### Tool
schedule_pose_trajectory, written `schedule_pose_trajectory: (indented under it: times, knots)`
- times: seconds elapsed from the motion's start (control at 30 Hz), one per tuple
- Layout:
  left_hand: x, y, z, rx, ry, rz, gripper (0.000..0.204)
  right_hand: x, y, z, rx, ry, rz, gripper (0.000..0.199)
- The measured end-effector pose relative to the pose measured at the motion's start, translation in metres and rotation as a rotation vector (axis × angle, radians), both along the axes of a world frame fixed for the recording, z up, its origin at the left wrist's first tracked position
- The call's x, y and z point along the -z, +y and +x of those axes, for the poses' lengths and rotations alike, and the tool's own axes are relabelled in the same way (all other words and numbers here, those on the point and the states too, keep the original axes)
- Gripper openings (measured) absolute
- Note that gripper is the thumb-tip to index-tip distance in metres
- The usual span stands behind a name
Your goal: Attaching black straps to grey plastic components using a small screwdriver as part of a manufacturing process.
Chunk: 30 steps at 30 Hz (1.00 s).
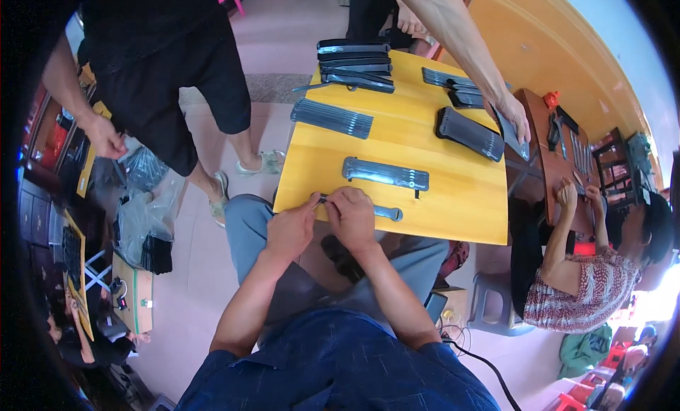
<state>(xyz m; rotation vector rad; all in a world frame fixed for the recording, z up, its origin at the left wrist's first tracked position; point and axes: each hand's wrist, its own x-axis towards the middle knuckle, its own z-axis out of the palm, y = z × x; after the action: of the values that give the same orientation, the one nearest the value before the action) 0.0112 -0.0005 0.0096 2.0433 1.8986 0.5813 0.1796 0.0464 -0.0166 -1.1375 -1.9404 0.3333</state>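
Dark strap along near edge of yellow desk, roughly left-right, round end poking right. Right hand nearer that end, fingers pinched on it; left hand fingers closed just left, can't tell on what.

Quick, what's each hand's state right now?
Left hand: closed, apparently pinching the flat, grey, round-ended strap.
Right hand: closed, holding the same strap.

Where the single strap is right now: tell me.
In the head view, just right of centre, the single strap pokes out from the right hand along the near edge of the table, nearer the person than the flat bundle.
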Motion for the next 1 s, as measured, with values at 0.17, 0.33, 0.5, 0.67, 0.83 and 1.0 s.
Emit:
schedule_pose_trajectory:
  times: [0.17,0.33,0.5,0.67,0.83,1.0]
  knots:
    - [-0.004,0.001,0.003,-0.019,0.028,-0.03,0.041,0.001,0.002,0.001,0.004,0.02,0.014,0.01]
    - [-0.005,0.001,0.003,-0.017,0.041,-0.018,0.041,0.003,0.004,0.001,-0.009,0.047,0.035,0.011]
    - [-0.006,0.0,0.002,-0.014,0.023,-0.041,0.041,0.003,0.004,0.0,0.012,0.03,0.052,0.011]
    - [-0.015,0.002,0.006,-0.027,0.027,-0.057,0.04,0.0,0.005,0.001,0.001,0.039,0.03,0.01]
    - [-0.004,0.002,0.005,-0.031,0.009,-0.018,0.041,0.003,0.005,0.001,0.007,0.047,0.033,0.011]
    - [0.0,0.002,0.005,-0.059,0.001,-0.025,0.042,0.006,0.005,-0.001,0.021,0.014,-0.034,0.014]
